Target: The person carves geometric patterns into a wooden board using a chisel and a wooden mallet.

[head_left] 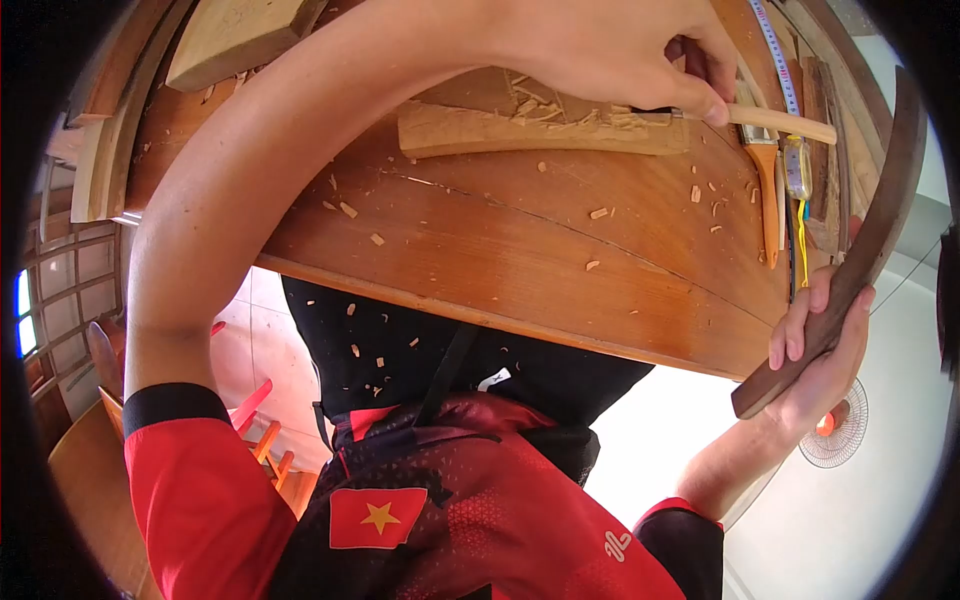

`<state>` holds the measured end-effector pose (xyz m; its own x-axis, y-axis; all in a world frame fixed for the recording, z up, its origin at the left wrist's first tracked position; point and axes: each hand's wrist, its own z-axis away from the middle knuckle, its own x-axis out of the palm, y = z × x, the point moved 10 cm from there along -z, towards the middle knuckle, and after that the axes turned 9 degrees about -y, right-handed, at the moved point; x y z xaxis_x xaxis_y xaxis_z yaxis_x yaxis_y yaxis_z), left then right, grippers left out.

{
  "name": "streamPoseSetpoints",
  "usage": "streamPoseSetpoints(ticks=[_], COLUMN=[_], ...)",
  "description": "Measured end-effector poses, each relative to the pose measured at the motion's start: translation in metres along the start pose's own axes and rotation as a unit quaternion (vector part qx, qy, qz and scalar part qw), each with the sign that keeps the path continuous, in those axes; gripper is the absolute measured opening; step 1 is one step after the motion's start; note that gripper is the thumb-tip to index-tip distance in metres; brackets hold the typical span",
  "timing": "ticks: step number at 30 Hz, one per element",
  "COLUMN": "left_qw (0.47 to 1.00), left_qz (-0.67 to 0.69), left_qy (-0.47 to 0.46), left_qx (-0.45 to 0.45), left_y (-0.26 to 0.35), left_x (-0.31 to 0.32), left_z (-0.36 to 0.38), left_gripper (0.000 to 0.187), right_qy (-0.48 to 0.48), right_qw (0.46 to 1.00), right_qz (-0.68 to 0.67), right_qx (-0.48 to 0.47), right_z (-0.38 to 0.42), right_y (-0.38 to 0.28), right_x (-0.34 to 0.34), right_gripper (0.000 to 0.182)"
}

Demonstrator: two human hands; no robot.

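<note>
My left hand (670, 70) reaches across the top of the view and pinches the pale wooden handle of a chisel (780, 123). Its dark blade points left, at the end of a partly carved wooden block (540, 138). Curled shavings cover the block's top, and my forearm hides part of its far side. On the right, the fingers of my right hand (835, 345) wrap round a long dark wooden bar (865, 255), raised at a slant beside the table edge. The bar is apart from the chisel.
Wood chips (600, 213) are scattered over the brown table (480, 225) and my dark clothing. A paintbrush (766, 190), a tape measure (798, 165) and wooden strips lie on the right. Another wooden block (240, 40) rests at upper left. A fan (835, 425) stands beyond my right arm.
</note>
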<state>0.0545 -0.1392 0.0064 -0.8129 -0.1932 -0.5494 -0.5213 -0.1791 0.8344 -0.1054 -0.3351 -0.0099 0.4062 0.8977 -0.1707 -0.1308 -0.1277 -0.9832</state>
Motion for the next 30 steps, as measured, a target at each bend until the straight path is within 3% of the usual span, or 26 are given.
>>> streamPoseSetpoints(ticks=[3,8,10,12,14,18,20,23,24,27,29,30], left_qw=[0.998,0.994,0.997,0.997,0.997,0.988,0.992,0.984,0.980,0.992,0.995,0.998], left_qz=[0.020,-0.046,-0.057,-0.058,-0.061,-0.080,-0.091,-0.142,-0.164,-0.097,-0.060,-0.064], left_qy=[0.008,0.007,0.024,0.039,0.037,-0.003,0.020,0.086,0.091,0.030,-0.006,-0.007], left_qx=[0.063,-0.101,-0.041,0.042,0.034,-0.131,-0.088,0.070,0.071,-0.070,-0.080,-0.022], left_y=[0.004,-0.002,0.001,0.003,-0.007,-0.001,0.002,0.009,0.012,0.004,0.003,0.006], left_x=[0.002,0.005,0.005,0.006,0.005,0.004,0.004,0.006,0.007,0.005,0.005,0.005], left_z=[0.002,-0.011,-0.007,-0.005,-0.008,-0.014,-0.009,0.001,0.002,-0.007,-0.010,-0.006], left_gripper=[0.028,0.029,0.029,0.029,0.028,0.028,0.028,0.027,0.027,0.026,0.026,0.026], right_qy=[-0.018,-0.016,-0.052,-0.043,-0.038,-0.057,-0.053,-0.068,-0.078,-0.028,-0.031,-0.047], right_qw=[0.998,0.995,0.991,0.998,0.999,0.994,0.997,0.994,0.990,0.999,0.994,0.993], right_qz=[0.046,0.070,0.060,0.015,-0.013,0.043,0.010,0.047,0.074,-0.003,0.062,0.065], right_qx=[0.036,0.071,0.104,0.049,0.006,0.082,0.060,0.075,0.089,0.031,0.079,0.090], right_z=[-0.001,-0.007,-0.007,-0.013,-0.017,-0.016,-0.018,-0.014,-0.014,-0.016,-0.012,-0.011], right_y=[0.010,0.023,0.028,0.020,0.012,0.028,0.023,0.025,0.029,0.012,0.026,0.029], right_x=[-0.006,-0.006,0.007,0.001,0.004,-0.004,-0.004,-0.003,-0.001,-0.003,-0.008,-0.006], right_gripper=[0.040,0.039,0.037,0.035,0.034,0.033,0.032,0.034,0.035,0.037,0.037,0.037])
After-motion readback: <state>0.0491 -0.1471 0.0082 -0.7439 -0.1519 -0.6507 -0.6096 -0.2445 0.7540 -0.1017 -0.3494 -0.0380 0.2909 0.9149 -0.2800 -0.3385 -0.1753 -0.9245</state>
